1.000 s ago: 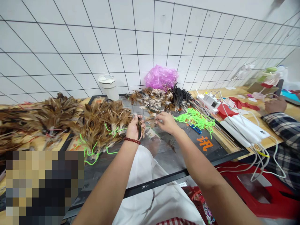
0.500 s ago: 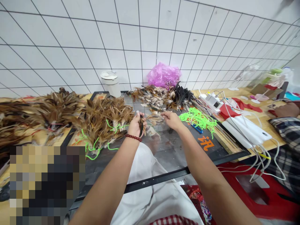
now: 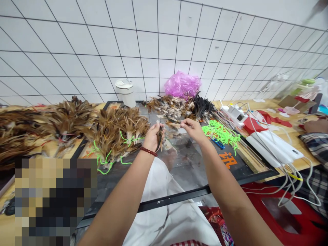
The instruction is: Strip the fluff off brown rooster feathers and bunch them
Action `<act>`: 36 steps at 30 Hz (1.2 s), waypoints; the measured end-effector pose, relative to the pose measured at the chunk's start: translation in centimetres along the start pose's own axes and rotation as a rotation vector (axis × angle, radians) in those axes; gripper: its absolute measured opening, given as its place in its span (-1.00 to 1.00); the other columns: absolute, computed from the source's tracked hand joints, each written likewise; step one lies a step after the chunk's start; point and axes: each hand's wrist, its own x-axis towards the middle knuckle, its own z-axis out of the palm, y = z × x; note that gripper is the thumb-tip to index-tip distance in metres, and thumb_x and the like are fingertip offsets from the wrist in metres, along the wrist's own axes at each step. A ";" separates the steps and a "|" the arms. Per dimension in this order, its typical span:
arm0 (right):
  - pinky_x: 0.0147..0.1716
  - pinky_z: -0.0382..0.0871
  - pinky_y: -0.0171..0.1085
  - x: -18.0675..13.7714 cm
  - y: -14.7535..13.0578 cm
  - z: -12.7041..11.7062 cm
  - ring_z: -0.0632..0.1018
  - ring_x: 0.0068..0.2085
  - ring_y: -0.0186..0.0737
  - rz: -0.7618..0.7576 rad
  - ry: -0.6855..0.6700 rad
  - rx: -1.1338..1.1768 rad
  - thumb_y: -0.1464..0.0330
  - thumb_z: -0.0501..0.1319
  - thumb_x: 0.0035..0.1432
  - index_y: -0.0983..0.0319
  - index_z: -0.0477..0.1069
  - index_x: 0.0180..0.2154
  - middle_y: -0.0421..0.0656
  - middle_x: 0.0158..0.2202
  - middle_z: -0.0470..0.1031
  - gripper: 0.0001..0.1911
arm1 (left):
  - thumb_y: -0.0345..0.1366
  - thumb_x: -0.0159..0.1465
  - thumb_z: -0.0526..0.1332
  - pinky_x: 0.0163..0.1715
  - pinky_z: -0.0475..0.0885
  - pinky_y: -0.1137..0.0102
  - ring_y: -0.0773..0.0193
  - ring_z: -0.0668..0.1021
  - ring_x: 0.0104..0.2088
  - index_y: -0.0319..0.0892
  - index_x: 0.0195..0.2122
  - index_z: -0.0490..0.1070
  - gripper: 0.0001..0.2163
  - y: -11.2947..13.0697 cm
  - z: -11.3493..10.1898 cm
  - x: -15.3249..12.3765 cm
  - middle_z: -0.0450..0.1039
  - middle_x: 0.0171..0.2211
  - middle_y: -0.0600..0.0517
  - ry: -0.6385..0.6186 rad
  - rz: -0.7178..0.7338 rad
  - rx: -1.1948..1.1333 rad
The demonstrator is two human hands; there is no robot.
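My left hand (image 3: 152,137), with a dark red bead bracelet at the wrist, is closed round a small bunch of brown and black feathers (image 3: 160,138). To its right, my right hand (image 3: 194,130) hovers over the dark glossy board (image 3: 187,172) with thumb and fingertips pinched together; what they hold, if anything, is too small to make out. Behind both hands lies a pile of mottled loose feathers (image 3: 167,107), with black feathers (image 3: 204,108) at its right end. Brown feather bundles (image 3: 120,124) tied with bright green cord lie left of my left hand.
A white lidded cup (image 3: 126,94) and a pink plastic bag (image 3: 182,84) stand near the tiled wall. Green cords (image 3: 222,133) and blue scissors (image 3: 217,142) lie at right, before a power strip (image 3: 237,114) and white cables. Another person's plaid sleeve (image 3: 316,145) shows far right.
The whole view has shifted slightly, moving the scene a little rightward. My left hand still grips the feathers, turned slightly; my right hand stays pinched, its fingertips slightly higher.
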 end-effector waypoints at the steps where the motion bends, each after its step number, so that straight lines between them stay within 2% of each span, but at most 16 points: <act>1: -0.36 0.24 -0.37 0.0 -0.2 -0.3 0.40 -0.41 -0.33 -0.012 -0.034 0.053 0.28 0.11 0.15 0.25 0.45 -0.39 -0.22 -0.46 0.46 -0.78 | -0.19 0.06 0.35 -0.61 0.25 0.56 0.46 0.43 -0.56 -0.22 -0.46 0.40 -0.79 0.0 0.2 0.0 0.45 -0.47 0.08 0.008 0.032 0.056; 3: -0.35 0.23 -0.37 0.0 -0.7 -0.8 0.40 -0.41 -0.34 -0.040 -0.136 0.069 0.30 0.13 0.13 0.26 0.44 -0.41 -0.23 -0.47 0.45 -0.81 | -0.18 0.05 0.34 -0.52 0.30 0.52 0.43 0.44 -0.53 -0.24 -0.48 0.46 -0.79 -0.3 0.5 -0.1 0.49 -0.48 0.04 0.019 0.116 0.190; 7: -0.34 0.22 -0.37 -0.3 -1.9 -1.0 0.43 -0.41 -0.33 -0.145 -0.331 -0.093 0.41 0.16 0.07 0.27 0.48 -0.43 -0.21 -0.46 0.48 -0.87 | -0.24 0.07 0.31 -0.33 0.33 0.46 0.34 0.47 -0.42 -0.22 -0.53 0.53 -0.85 -1.2 0.8 -0.3 0.54 -0.49 -0.01 -0.009 0.257 0.561; 9: -0.31 0.23 -0.36 -0.3 -2.5 -0.9 0.46 -0.37 -0.31 -0.175 -0.324 -0.166 0.44 0.14 0.08 0.25 0.50 -0.40 -0.18 -0.42 0.51 -0.85 | -0.28 0.07 0.29 -0.36 0.30 0.46 0.33 0.46 -0.44 -0.20 -0.54 0.55 -0.87 -1.6 0.8 -0.4 0.52 -0.52 0.02 -0.035 0.273 0.700; 11: -0.27 0.24 -0.34 -0.3 -3.0 -0.7 0.48 -0.32 -0.28 -0.190 -0.262 -0.206 0.44 0.12 0.11 0.23 0.50 -0.37 -0.16 -0.37 0.53 -0.83 | -0.28 0.07 0.28 -0.43 0.26 0.47 0.35 0.41 -0.50 -0.20 -0.55 0.54 -0.87 -1.9 0.8 -0.6 0.48 -0.57 0.06 -0.060 0.261 0.749; 16: -0.26 0.24 -0.34 -0.1 -3.3 -0.5 0.48 -0.31 -0.27 -0.216 -0.175 -0.236 0.42 0.12 0.16 0.22 0.50 -0.35 -0.16 -0.39 0.53 -0.82 | -0.22 0.08 0.27 -0.54 0.18 0.49 0.39 0.34 -0.58 -0.22 -0.55 0.55 -0.81 -2.1 1.1 -1.1 0.42 -0.63 0.06 -0.137 0.158 0.730; 23: -0.25 0.25 -0.33 -0.1 -2.8 0.0 0.49 -0.31 -0.27 -0.207 -0.114 -0.252 0.35 0.15 0.18 0.20 0.53 -0.33 -0.16 -0.37 0.54 -0.83 | -0.15 0.04 0.31 -0.59 0.18 0.50 0.44 0.32 -0.62 -0.25 -0.62 0.46 -0.75 -1.8 1.3 -1.4 0.38 -0.64 0.05 -0.179 0.031 0.540; 25: -0.25 0.27 -0.32 -0.2 -2.6 0.1 0.49 -0.32 -0.27 -0.193 -0.057 -0.219 0.33 0.16 0.17 0.21 0.52 -0.23 -0.15 -0.35 0.54 -0.81 | -0.16 0.02 0.33 -0.59 0.18 0.51 0.45 0.32 -0.62 -0.25 -0.64 0.43 -0.74 -1.7 1.3 -1.3 0.36 -0.65 0.05 -0.183 0.033 0.504; 28: -0.21 0.30 -0.31 -0.3 -2.5 0.2 0.49 -0.27 -0.26 -0.188 0.002 -0.169 0.37 0.12 0.19 0.21 0.45 -0.04 -0.12 -0.26 0.53 -0.70 | -0.15 -0.01 0.35 -0.62 0.17 0.52 0.45 0.31 -0.64 -0.24 -0.57 0.45 -0.76 -1.5 1.4 -1.2 0.35 -0.66 0.07 -0.152 0.001 0.427; 33: -0.13 0.31 -0.29 -0.4 -2.6 0.5 0.50 -0.15 -0.24 -0.287 -0.130 -0.150 0.44 0.06 0.20 0.20 0.47 -0.04 -0.09 -0.15 0.51 -0.66 | -0.15 -0.01 0.36 -0.60 0.20 0.52 0.46 0.33 -0.63 -0.26 -0.59 0.40 -0.73 -1.7 1.3 -1.1 0.35 -0.65 0.06 -0.144 -0.013 0.385; 36: -0.12 0.31 -0.28 -0.4 -2.6 0.7 0.50 -0.16 -0.24 -0.267 -0.149 -0.161 0.45 0.06 0.19 0.21 0.49 -0.07 -0.09 -0.18 0.52 -0.67 | -0.14 0.01 0.35 -0.58 0.21 0.52 0.46 0.33 -0.62 -0.25 -0.61 0.38 -0.72 -1.9 1.2 -1.0 0.33 -0.65 0.07 -0.139 -0.002 0.389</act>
